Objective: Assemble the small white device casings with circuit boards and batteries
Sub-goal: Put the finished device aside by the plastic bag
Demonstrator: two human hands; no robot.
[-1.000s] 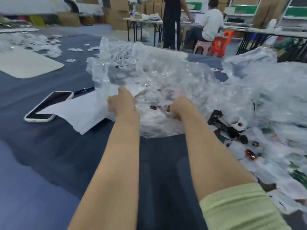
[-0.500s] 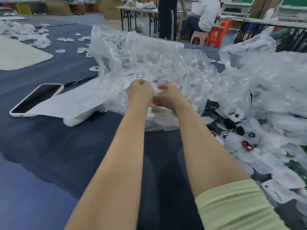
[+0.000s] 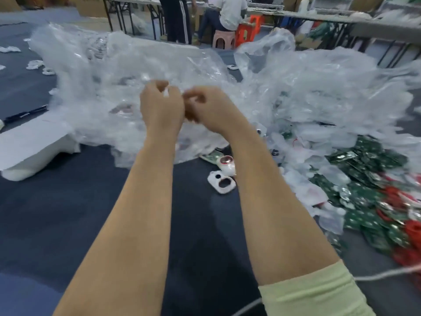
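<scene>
Both my hands are raised together above a heap of clear plastic bags [image 3: 109, 87]. My left hand [image 3: 160, 106] is closed and pinches a small white piece [image 3: 166, 93] at its fingertips. Touching it, my right hand [image 3: 209, 108] has its fingers curled; what it holds is hidden. Below them on the dark blue table [image 3: 68, 213] lies a white casing shell [image 3: 221, 181] with two holes, and another casing [image 3: 227, 164] with a reddish round part. Green circuit boards [image 3: 364, 195] with red wires are piled at the right.
A folded white sheet [image 3: 34, 137] and a dark pen [image 3: 25, 114] lie at the left. Loose white casings [image 3: 34, 65] are scattered far left. Two people [image 3: 200, 17] and plastic stools are behind the table. A white cord [image 3: 387, 273] runs by my right sleeve.
My hands lifted out of the plastic bags and came together in the air. The view has dipped and shifted right, so the phone is out of sight and the circuit boards show.
</scene>
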